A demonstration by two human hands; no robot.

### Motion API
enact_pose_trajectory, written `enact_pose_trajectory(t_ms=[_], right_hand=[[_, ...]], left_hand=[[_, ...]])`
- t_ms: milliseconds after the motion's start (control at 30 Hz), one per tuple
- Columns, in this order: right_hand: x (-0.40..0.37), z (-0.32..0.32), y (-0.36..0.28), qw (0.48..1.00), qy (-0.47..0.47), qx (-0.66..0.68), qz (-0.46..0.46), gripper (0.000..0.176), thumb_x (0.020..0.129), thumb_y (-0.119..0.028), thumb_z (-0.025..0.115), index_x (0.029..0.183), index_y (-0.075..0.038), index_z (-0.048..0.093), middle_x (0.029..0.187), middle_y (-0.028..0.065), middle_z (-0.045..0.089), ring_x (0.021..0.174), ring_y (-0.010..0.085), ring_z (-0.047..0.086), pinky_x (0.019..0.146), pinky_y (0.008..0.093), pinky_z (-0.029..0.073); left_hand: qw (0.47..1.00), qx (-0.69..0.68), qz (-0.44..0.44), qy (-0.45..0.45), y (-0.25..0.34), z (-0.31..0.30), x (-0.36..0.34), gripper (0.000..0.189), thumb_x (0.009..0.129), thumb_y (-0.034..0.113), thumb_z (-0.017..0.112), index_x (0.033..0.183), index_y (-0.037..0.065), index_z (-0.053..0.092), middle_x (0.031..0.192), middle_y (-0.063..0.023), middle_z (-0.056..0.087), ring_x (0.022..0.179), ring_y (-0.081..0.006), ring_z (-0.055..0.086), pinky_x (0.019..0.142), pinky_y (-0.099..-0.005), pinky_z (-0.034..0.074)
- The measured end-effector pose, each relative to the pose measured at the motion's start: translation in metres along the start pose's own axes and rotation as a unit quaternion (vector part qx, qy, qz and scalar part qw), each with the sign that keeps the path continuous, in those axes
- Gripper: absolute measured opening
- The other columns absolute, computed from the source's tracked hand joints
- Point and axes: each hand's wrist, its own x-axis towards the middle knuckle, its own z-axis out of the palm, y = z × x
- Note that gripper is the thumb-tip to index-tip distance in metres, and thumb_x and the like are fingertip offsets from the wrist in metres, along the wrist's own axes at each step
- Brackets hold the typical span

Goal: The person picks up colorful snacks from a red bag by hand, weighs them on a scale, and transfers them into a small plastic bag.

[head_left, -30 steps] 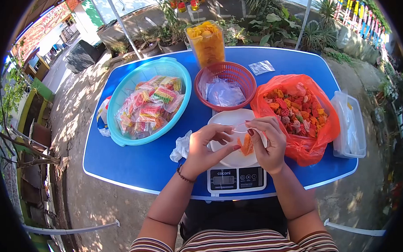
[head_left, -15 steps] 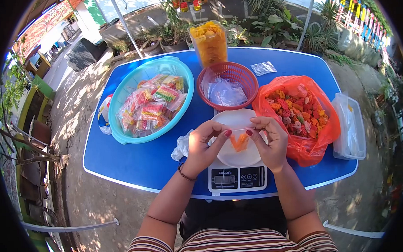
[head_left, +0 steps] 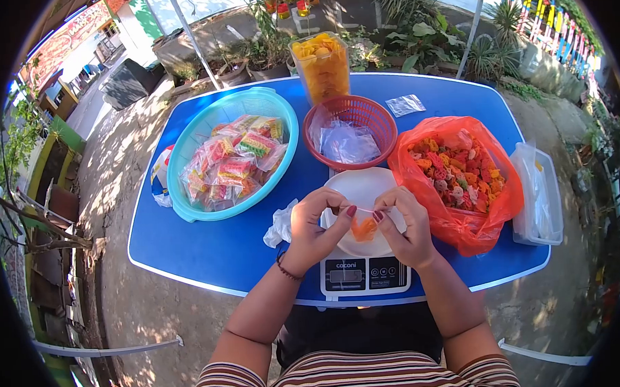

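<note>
Over a white plate [head_left: 365,179] on the kitchen scale [head_left: 344,266], my left hand [head_left: 316,224] and my right hand [head_left: 408,229] pinch the top edge of a small clear plastic bag [head_left: 363,228] from both sides. Orange pieces show through the bag, which hangs between my thumbs. The fingers of both hands are closed. To the right of my right hand is a red plastic bag [head_left: 504,187] full of small red and orange snack pieces [head_left: 456,171]. A crumpled white tissue [head_left: 279,225] lies beside my left hand.
A turquoise basket [head_left: 179,167] of filled packets [head_left: 234,167] stands left. Behind the plate, a red basket [head_left: 382,116] holds clear bags [head_left: 349,141]. At the back is a tub of yellow chips [head_left: 320,67]; a clear container [head_left: 539,192] stands right. A flat packet [head_left: 406,105] lies behind.
My hands have come closer together along the bag's top edge, the right one moving left. The bag's opening is narrower between them. Surrounding containers stay put.
</note>
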Motion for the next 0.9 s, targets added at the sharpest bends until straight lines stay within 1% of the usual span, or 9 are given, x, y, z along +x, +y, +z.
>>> enact_pose_trajectory(t_ms=[300,500,600,700,733,800,833,867,900], right_hand=[[0.002,0.002,-0.005,0.996,-0.001,-0.065,-0.065,0.005,0.08,-0.004,0.066,0.084,-0.004,0.065,0.084,0.0066,0.065,0.081,0.0247,0.061,0.078,0.0342,0.04],[-0.001,0.0,-0.001,0.999,0.018,-0.029,-0.042,0.005,0.08,-0.004,0.072,0.083,-0.005,0.068,0.087,0.0066,0.07,0.081,0.0228,0.063,0.081,0.0339,0.041],[0.002,-0.008,0.007,0.994,-0.01,-0.067,-0.087,0.009,0.086,-0.003,0.075,0.087,0.0,0.067,0.09,0.0101,0.069,0.083,0.0196,0.062,0.078,0.0299,0.047],[0.0,-0.009,0.011,0.998,-0.009,-0.018,-0.055,0.008,0.089,-0.003,0.073,0.089,0.001,0.067,0.094,0.0109,0.068,0.088,0.0178,0.062,0.081,0.0294,0.048],[-0.001,-0.007,0.011,0.999,0.009,0.029,-0.018,0.008,0.088,-0.004,0.074,0.089,0.001,0.067,0.095,0.011,0.069,0.088,0.0181,0.063,0.082,0.0297,0.048],[0.001,-0.003,0.009,0.99,0.041,0.122,0.057,0.01,0.088,-0.006,0.076,0.088,0.001,0.069,0.096,0.0111,0.07,0.09,0.0187,0.064,0.083,0.0302,0.049],[0.004,-0.003,0.009,0.99,0.034,0.127,0.05,0.012,0.089,-0.006,0.075,0.096,0.001,0.067,0.099,0.0121,0.068,0.092,0.0185,0.064,0.084,0.0301,0.05],[0.007,-0.004,0.008,0.99,0.028,0.132,0.043,0.018,0.091,-0.005,0.074,0.105,0.001,0.065,0.103,0.0131,0.067,0.093,0.0182,0.064,0.085,0.03,0.051],[0.011,-0.005,0.007,0.99,0.023,0.136,0.037,0.025,0.092,-0.005,0.073,0.114,0.001,0.063,0.106,0.0141,0.065,0.095,0.0179,0.064,0.086,0.0299,0.051]], left_hand=[[0.999,0.021,0.031,-0.029,0.009,0.002,0.003,0.007,0.085,0.005,0.071,0.087,-0.001,0.069,0.086,-0.0102,0.069,0.081,-0.0173,0.065,0.075,-0.0284,0.05],[0.998,0.019,0.056,-0.016,0.012,0.001,0.004,0.007,0.085,0.003,0.076,0.088,-0.001,0.072,0.085,-0.0105,0.071,0.077,-0.0168,0.066,0.071,-0.0277,0.051],[0.996,0.048,0.07,-0.026,0.008,-0.002,0.002,0.008,0.084,0.004,0.077,0.091,0.0,0.075,0.085,-0.0103,0.072,0.074,-0.0156,0.066,0.068,-0.0266,0.051],[0.993,0.053,0.101,-0.021,0.007,-0.003,0.004,0.014,0.08,0.002,0.075,0.094,0.0,0.074,0.084,-0.0106,0.071,0.074,-0.0201,0.069,0.067,-0.0291,0.053],[0.99,0.06,0.122,-0.031,0.005,-0.005,0.007,0.015,0.083,0.003,0.074,0.098,0.001,0.075,0.087,-0.01,0.072,0.078,-0.0186,0.071,0.067,-0.0296,0.054],[0.997,0.035,0.049,-0.045,0.015,-0.011,0.007,0.014,0.085,0.005,0.074,0.099,0.002,0.075,0.089,-0.0096,0.073,0.079,-0.0168,0.071,0.068,-0.0306,0.055],[0.998,0.02,0.012,-0.052,0.02,-0.013,0.007,0.014,0.087,0.005,0.073,0.1,0.003,0.075,0.09,-0.0093,0.073,0.08,-0.016,0.071,0.069,-0.0311,0.056],[0.998,0.022,0.033,-0.049,0.02,-0.014,0.007,0.018,0.089,0.005,0.074,0.107,0.001,0.075,0.089,-0.0071,0.071,0.079,-0.011,0.07,0.065,-0.025,0.053],[0.999,0.027,0.034,-0.026,0.023,-0.017,0.007,0.017,0.089,0.005,0.075,0.105,0.001,0.075,0.089,-0.0074,0.071,0.077,-0.0107,0.07,0.064,-0.0238,0.052]])
